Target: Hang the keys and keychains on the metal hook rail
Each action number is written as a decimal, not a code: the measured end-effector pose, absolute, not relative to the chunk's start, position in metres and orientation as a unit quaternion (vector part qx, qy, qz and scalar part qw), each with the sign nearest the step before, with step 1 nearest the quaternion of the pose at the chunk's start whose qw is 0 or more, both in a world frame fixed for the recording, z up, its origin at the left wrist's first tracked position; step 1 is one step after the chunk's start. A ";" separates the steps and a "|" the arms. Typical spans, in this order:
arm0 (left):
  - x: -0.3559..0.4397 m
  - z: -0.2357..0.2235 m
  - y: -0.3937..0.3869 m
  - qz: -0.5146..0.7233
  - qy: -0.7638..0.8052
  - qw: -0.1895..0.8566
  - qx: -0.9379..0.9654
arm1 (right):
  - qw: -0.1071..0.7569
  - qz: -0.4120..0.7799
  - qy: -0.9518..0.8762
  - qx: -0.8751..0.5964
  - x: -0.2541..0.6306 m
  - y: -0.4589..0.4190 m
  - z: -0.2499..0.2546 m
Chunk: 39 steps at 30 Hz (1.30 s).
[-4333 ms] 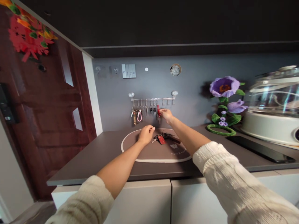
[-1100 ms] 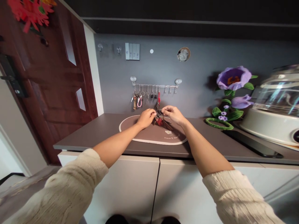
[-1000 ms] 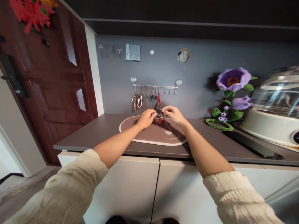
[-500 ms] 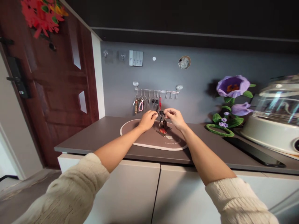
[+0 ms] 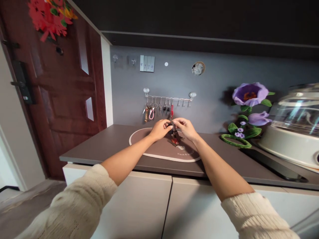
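My left hand (image 5: 159, 128) and my right hand (image 5: 186, 128) meet above an oval brown mat (image 5: 149, 149) on the counter. Both pinch a bunch of keys (image 5: 173, 134) with a dark fob and a red tag that dangles just over the mat. Behind the hands a metal hook rail (image 5: 169, 98) is fixed to the grey wall. Several key sets hang from it, among them a pink strap (image 5: 151, 113) and a red tag (image 5: 171, 110). The rail's right hooks are bare.
A dark red door (image 5: 57, 93) stands at the left. A purple fabric flower (image 5: 246, 109) and a white appliance with a clear lid (image 5: 294, 126) sit on the counter (image 5: 99, 149) at the right. A dark flat slab (image 5: 274, 162) lies before the appliance.
The right hand left the red tag hanging on the rail and came down to the mat. Both hands took up the key bunch and raised it off the mat.
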<state>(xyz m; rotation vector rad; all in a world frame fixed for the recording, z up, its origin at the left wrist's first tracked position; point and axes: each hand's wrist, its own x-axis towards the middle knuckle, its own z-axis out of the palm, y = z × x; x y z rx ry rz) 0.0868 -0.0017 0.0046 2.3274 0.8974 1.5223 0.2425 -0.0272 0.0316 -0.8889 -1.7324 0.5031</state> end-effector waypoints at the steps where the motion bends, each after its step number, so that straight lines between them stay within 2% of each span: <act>1: 0.086 0.006 -0.003 0.520 0.305 0.097 0.792 | 0.538 0.210 -0.727 -0.371 0.243 -0.026 0.031; 11: 0.084 0.014 -0.007 0.528 0.290 0.098 0.792 | 0.550 0.276 -0.704 -0.355 0.242 -0.021 0.025; 19: 0.082 0.016 -0.004 0.510 0.320 0.011 0.798 | 0.541 0.339 -0.686 -0.349 0.239 -0.031 0.030; 22: 0.081 0.017 -0.002 0.521 0.323 0.014 0.790 | 0.549 0.352 -0.669 -0.357 0.239 -0.032 0.030; 30: 0.081 0.015 0.001 0.580 0.318 0.185 0.727 | 0.540 0.468 -0.631 -0.301 0.234 -0.029 0.023; 35: 0.085 0.012 0.003 0.603 0.254 0.323 0.684 | 0.565 0.470 -0.609 -0.299 0.229 -0.029 0.022; 39: 0.088 0.011 0.001 0.604 0.232 0.370 0.667 | 0.588 0.448 -0.596 -0.314 0.230 -0.029 0.021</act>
